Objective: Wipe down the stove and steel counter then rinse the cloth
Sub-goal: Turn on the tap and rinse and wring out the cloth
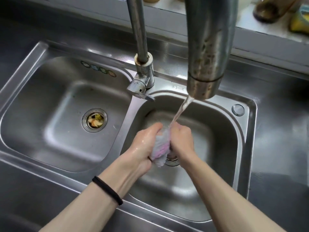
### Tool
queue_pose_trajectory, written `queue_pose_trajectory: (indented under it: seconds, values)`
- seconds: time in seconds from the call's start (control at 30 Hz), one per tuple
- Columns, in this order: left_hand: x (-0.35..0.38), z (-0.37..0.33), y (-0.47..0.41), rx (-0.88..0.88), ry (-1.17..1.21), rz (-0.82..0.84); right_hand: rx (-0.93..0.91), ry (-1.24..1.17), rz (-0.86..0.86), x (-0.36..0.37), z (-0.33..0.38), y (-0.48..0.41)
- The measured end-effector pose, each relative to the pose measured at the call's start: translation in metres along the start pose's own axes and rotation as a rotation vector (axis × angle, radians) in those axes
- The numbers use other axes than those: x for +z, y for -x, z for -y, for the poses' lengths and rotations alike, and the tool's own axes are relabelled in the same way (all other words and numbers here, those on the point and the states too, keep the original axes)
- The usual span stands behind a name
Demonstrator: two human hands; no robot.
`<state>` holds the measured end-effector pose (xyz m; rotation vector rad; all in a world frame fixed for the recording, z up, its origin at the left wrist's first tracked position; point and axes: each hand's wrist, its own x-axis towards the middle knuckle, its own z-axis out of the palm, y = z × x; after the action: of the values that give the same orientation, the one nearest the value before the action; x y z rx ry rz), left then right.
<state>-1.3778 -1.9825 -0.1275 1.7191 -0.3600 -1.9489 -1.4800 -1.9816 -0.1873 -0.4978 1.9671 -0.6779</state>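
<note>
A wet grey and pink cloth (161,148) is bunched between both hands over the right basin (217,131) of the steel double sink. My left hand (143,146) grips its left side and my right hand (181,139) grips its right side. Water (181,109) runs from the faucet spout (205,64) onto the top of the cloth. The cloth's lower end hangs just above the right drain (173,160), which is mostly hidden.
The left basin (50,114) has a drain strainer (94,119) holding food scraps. The faucet base and lever (142,84) stand between the basins. Steel counter (280,139) surrounds the sink. A bottle (267,10) and a sponge (299,22) sit on the back ledge.
</note>
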Motion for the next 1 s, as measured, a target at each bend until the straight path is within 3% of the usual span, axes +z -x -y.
queue_pose_trajectory:
  seconds: [0.07,0.13,0.27,0.37,0.5,0.67,0.77,0.83,0.93,1.0]
  values:
    - [0.002,-0.001,0.001,0.071,-0.045,0.029,0.167,-0.255,0.141,-0.006,0.005,0.005]
    - [0.003,-0.004,0.004,0.096,-0.018,0.050,0.255,-0.349,0.268,-0.011,0.005,0.006]
    - [-0.010,-0.007,0.002,0.115,0.124,-0.012,0.222,-0.327,0.351,-0.006,0.017,0.016]
    - [-0.026,-0.011,0.002,0.146,0.170,-0.137,-0.133,-0.008,0.214,0.007,0.027,0.018]
    - [-0.042,-0.014,0.004,0.067,0.117,-0.172,-0.566,0.486,-0.013,0.019,0.044,0.033]
    - [-0.047,-0.010,0.001,0.096,0.117,-0.147,-0.900,0.582,-0.110,0.022,0.057,0.039]
    - [-0.045,-0.009,0.000,0.093,0.101,-0.145,-0.805,0.508,-0.069,0.016,0.058,0.029]
    - [-0.037,-0.012,0.001,0.096,0.076,-0.147,-0.566,0.346,0.053,0.011,0.053,0.019]
    - [-0.016,-0.017,-0.003,0.129,-0.014,-0.175,-0.041,-0.152,0.276,-0.002,0.045,0.012]
    - [0.001,-0.020,-0.010,0.158,-0.066,-0.209,0.012,-0.235,0.267,-0.012,0.042,0.015]
